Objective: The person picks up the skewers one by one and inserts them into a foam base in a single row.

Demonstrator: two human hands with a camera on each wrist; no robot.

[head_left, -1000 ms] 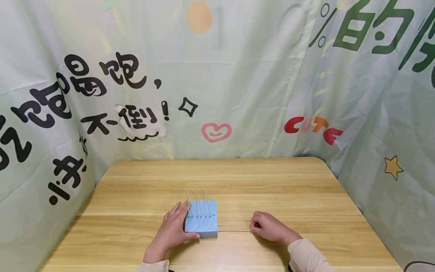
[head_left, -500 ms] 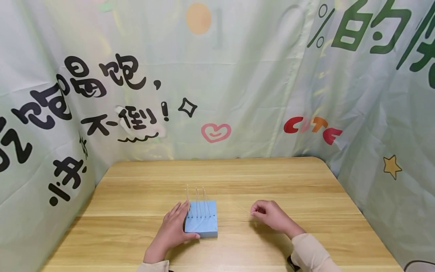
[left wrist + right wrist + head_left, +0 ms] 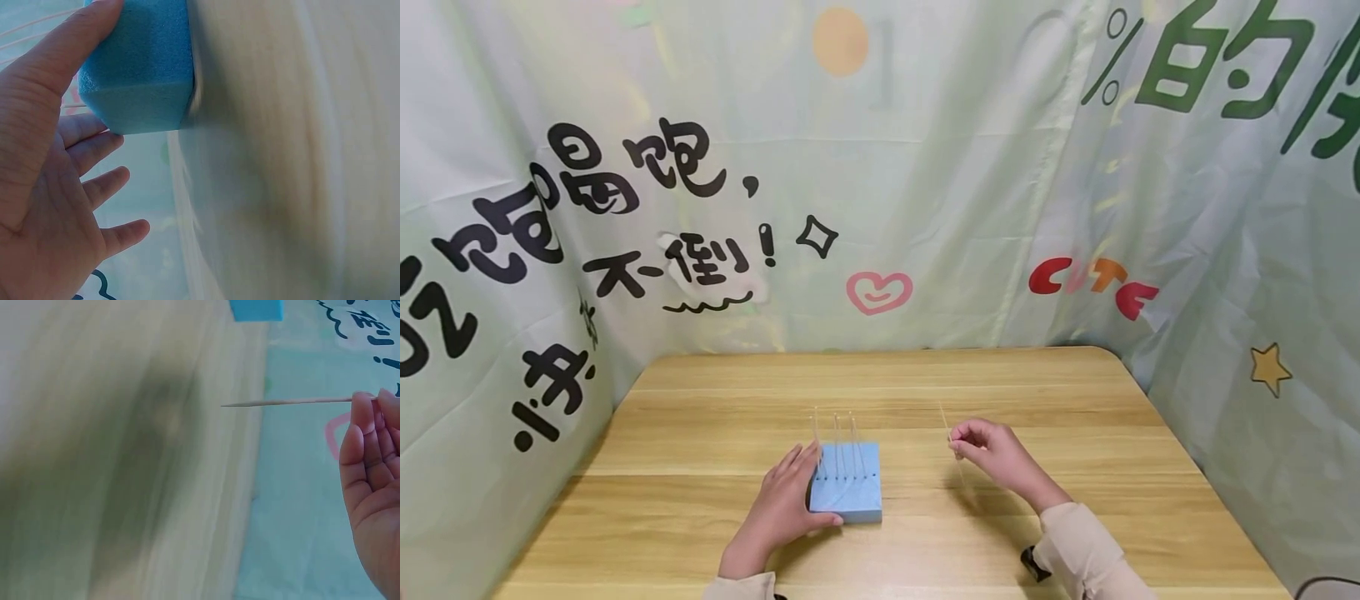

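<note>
A blue foam block (image 3: 846, 500) lies on the table, with a row of small holes across its top and several thin sticks (image 3: 837, 442) standing in it. My left hand (image 3: 782, 508) holds the block at its left side, thumb on the near face; in the left wrist view the thumb (image 3: 81, 44) lies against the blue foam and the other fingers are spread. To the right of the block, my right hand (image 3: 992, 454) pinches a thin bamboo skewer (image 3: 943, 419) between thumb and fingertips, above the table. The skewer stands nearly upright, its pointed end (image 3: 240, 405) downward.
The wooden table (image 3: 1037, 392) has rounded far corners. A printed cloth curtain (image 3: 955, 192) hangs behind it and along both sides. A dark band (image 3: 1034, 564) shows at the right wrist.
The right hand has lifted the skewer off the table, from lying flat beside the block to nearly upright, moving slightly away from me. The left hand and block stay in place.
</note>
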